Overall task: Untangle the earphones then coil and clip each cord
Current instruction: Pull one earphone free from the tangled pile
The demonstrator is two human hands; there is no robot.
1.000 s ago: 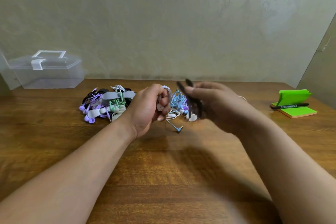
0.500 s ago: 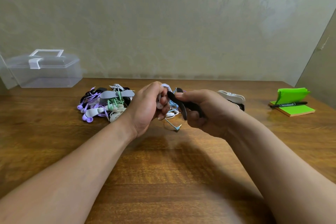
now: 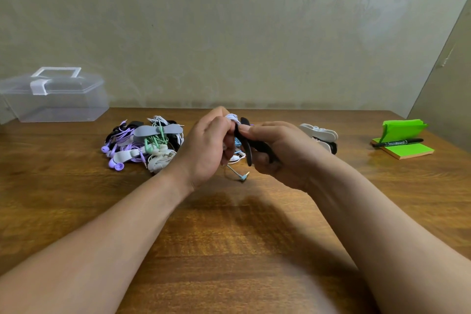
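Much of the job looks done. Right of the clear lidded plastic box (image 3: 53,99) lies a heap of purple, green and white earphones (image 3: 142,145), several already bundled in grey clips. Farther right of the box, above the brown wooden table (image 3: 229,237), the left hand (image 3: 209,143) is curled tight round a coiled white cord (image 3: 232,118). The right hand (image 3: 280,153) pinches a black flexible clip (image 3: 246,145) just beside that coil, not yet closed round it. A pale blue earphone cord (image 3: 239,174) under the hands seems left to do. Spare white and black clips (image 3: 319,134) lie farther still from the box.
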